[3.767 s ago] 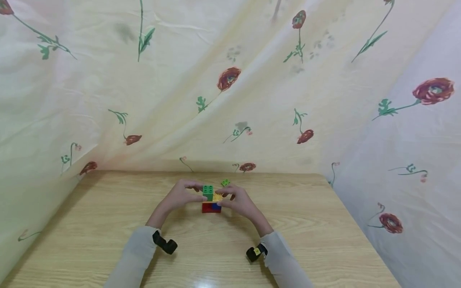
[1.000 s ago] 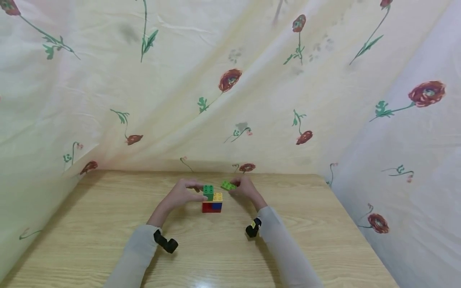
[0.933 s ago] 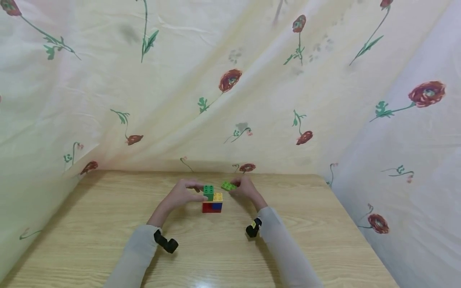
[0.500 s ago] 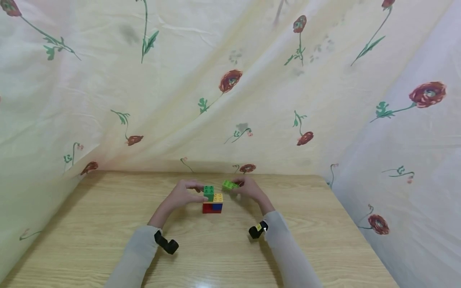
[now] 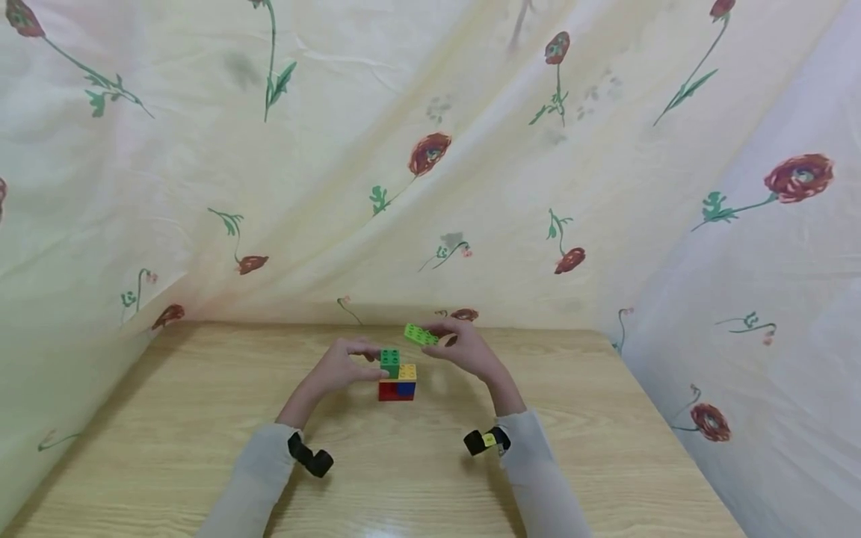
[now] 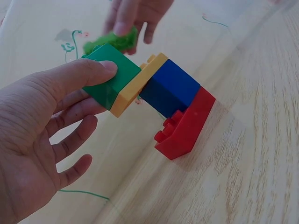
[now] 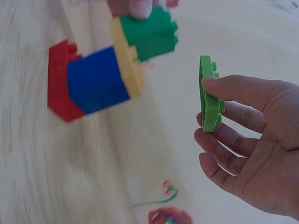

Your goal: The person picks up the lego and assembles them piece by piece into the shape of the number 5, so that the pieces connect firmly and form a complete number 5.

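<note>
A small stack of toy building bricks stands on the table: a flat red brick (image 6: 187,126) at the bottom, a blue brick (image 6: 170,88) on it, then a flat yellow brick (image 6: 140,84), and a green brick (image 6: 114,72) on one end of the yellow one. My left hand (image 5: 338,370) pinches the green brick between thumb and fingers. My right hand (image 5: 467,350) pinches a flat light-green brick (image 7: 210,95) by its long sides, thumb on one side and fingers on the other. The light-green brick is held in the air, behind and right of the stack, its studs showing in the head view.
The wooden table (image 5: 397,463) carries the stack near its back edge. A cream cloth (image 5: 323,187) with printed red flowers hangs behind and at both sides. Black wrist cameras sit on both sleeves, the left camera (image 5: 311,456) and the right camera (image 5: 486,441).
My right hand left the stack, reached back to the light-green brick on the table, took hold of it and lifted it up and slightly left. My left hand has stayed on the green brick.
</note>
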Demonstrator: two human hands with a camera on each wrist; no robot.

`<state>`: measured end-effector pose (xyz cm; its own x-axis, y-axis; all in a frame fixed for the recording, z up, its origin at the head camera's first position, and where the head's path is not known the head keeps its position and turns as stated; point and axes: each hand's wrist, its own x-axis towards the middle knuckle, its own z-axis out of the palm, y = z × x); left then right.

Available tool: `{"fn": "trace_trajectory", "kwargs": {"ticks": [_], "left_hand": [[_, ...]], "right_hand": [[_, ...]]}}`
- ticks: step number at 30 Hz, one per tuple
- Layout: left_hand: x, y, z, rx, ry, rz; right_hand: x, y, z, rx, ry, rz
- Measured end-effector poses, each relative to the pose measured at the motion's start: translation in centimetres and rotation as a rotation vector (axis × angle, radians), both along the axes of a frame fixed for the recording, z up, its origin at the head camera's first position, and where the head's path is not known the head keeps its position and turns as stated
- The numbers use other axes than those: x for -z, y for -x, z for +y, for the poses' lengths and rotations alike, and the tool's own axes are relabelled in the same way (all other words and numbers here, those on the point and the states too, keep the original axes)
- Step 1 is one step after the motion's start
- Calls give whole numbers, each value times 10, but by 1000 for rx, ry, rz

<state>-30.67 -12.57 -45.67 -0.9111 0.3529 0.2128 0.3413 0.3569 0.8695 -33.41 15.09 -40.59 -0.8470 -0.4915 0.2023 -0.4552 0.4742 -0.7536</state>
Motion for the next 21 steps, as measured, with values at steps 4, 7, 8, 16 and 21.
{"fn": "trace_trajectory", "kwargs": {"ticks": [4, 7, 8, 16, 21], "left_hand": [[-2, 1, -1, 5, -2, 21], [-2, 2, -1, 14, -4, 39], [-2, 2, -1, 19, -7, 41], [2, 1, 1, 37, -21, 29], [2, 1, 1, 36, -18, 23]], "right_hand": [[-9, -8, -5, -35, -10, 27], [-12, -13, -8, -61, -10, 43], [-13, -14, -8, -65, -8, 47], [-10, -19, -17, -134, -31, 95], [-5, -18, -21, -154, -43, 86]]}}
